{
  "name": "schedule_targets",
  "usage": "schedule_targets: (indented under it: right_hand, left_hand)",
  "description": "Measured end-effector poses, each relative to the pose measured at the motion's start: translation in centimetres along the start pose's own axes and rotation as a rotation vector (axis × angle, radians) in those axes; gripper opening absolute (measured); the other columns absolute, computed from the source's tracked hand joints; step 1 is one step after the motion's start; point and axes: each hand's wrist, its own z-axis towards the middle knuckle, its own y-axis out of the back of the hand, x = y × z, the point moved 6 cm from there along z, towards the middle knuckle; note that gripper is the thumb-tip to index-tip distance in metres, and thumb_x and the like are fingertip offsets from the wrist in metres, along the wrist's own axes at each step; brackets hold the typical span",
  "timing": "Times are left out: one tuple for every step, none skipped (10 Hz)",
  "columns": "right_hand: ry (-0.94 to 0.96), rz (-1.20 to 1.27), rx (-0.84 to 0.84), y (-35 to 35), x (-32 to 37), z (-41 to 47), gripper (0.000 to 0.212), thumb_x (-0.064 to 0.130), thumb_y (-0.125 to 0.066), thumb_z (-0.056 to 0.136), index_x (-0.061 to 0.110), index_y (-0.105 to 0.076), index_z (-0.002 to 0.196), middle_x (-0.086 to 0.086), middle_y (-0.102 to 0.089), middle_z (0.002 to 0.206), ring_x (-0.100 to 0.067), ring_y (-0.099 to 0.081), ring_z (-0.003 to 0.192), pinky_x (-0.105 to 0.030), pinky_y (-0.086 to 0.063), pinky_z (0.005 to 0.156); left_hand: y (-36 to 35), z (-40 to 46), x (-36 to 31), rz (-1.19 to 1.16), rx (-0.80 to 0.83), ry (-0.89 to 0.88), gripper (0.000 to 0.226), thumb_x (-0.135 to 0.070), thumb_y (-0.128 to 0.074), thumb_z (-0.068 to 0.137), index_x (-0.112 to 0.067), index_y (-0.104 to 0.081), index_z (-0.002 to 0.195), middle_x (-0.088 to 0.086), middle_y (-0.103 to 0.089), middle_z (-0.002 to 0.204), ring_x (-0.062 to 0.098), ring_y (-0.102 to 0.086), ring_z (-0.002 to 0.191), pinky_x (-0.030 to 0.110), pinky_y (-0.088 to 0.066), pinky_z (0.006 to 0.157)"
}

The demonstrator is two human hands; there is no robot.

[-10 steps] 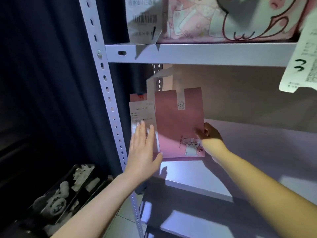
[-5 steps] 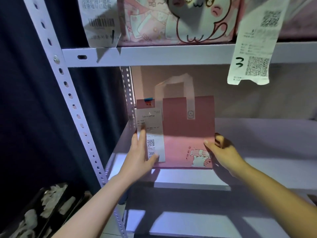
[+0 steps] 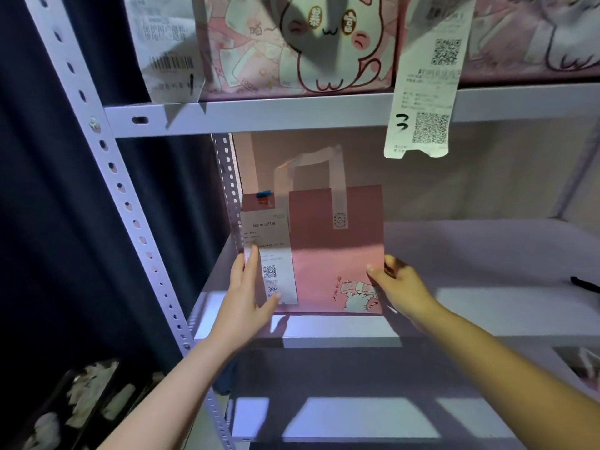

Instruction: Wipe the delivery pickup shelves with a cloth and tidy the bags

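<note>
A pink paper bag (image 3: 328,251) with white handles stands upright at the left end of the middle shelf (image 3: 487,254). A white receipt (image 3: 271,254) numbered 366 hangs on its front left. My left hand (image 3: 246,297) lies flat against the bag's left edge, fingers over the receipt. My right hand (image 3: 399,290) grips the bag's lower right edge, thumb on the front. No cloth is in view.
The upper shelf (image 3: 292,113) carries pink cartoon-cat bags (image 3: 305,43) with receipts marked 1 (image 3: 168,50) and 3 (image 3: 425,89) hanging over its edge. A perforated post (image 3: 107,177) stands at left beside a dark curtain. A black pen (image 3: 584,284) lies on the middle shelf, far right.
The bag has come down from a lifted, tilted pose to stand upright on the shelf, with both hands following it. The view has shifted right and upward.
</note>
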Motion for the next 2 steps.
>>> schedule_targets:
  right_hand:
    - [0.002, 0.017, 0.026, 0.5, 0.1, 0.0, 0.012, 0.018, -0.053, 0.097, 0.015, -0.06, 0.106, 0.007, -0.067, 0.097, -0.006, -0.062, 0.089, -0.01, -0.041, 0.066]
    - [0.012, 0.027, 0.031, 1.7, 0.7, -0.3, 0.018, 0.016, -0.054, 0.096, 0.018, -0.057, 0.114, 0.005, -0.066, 0.105, -0.015, -0.062, 0.101, -0.016, -0.046, 0.07]
  left_hand:
    - [0.4, -0.4, -0.9, 0.03, -0.055, 0.032, 0.088, -0.022, -0.061, 0.09, -0.029, 0.002, 0.151, -0.003, 0.012, 0.16, -0.003, 0.005, 0.14, -0.008, -0.006, 0.092]
    - [0.9, -0.7, -2.9, 0.14, -0.157, 0.038, 0.086, -0.026, -0.061, 0.09, -0.023, -0.003, 0.152, -0.001, 0.016, 0.158, 0.015, 0.005, 0.147, 0.027, -0.008, 0.117]
